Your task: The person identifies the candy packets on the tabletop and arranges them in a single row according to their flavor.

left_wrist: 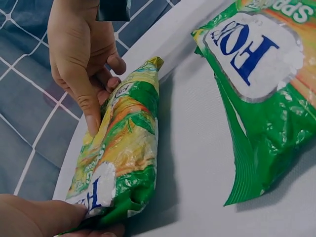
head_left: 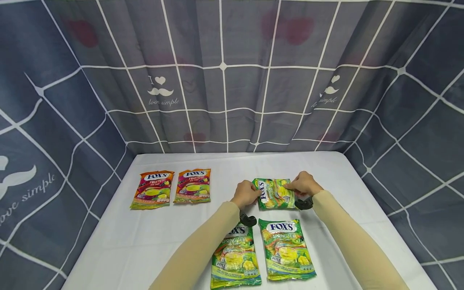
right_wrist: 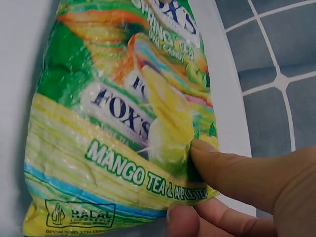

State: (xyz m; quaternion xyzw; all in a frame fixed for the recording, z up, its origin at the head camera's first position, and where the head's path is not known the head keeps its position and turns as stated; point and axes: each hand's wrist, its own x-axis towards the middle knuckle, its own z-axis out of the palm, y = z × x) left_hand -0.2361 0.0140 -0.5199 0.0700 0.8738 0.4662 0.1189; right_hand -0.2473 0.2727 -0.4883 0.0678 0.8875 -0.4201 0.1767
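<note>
Two red-orange packets, far-left corner of bench: "FOX'S FRUITS". Two green packets, toward near edge: "FOX'S SPRING TEA". Bench white; grey checked curtain around, "love simple". Left hand pinches top of glossy green-yellow packet, lying sideways toward far edge, right of centre: "MANGO TEA & APPLE TEA". Right hand pinches its lower end.

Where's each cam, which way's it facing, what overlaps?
Head: on the head, facing forward and down at the white tabletop; shows sleeves, left grip, right grip.
Left wrist: on the left wrist, facing the held Fox's Spring Tea bag; left grip lower left, right grip above.
Right wrist: on the right wrist, facing that bag's printed front; right grip only.
Both wrist views share bag and right grip.
</note>
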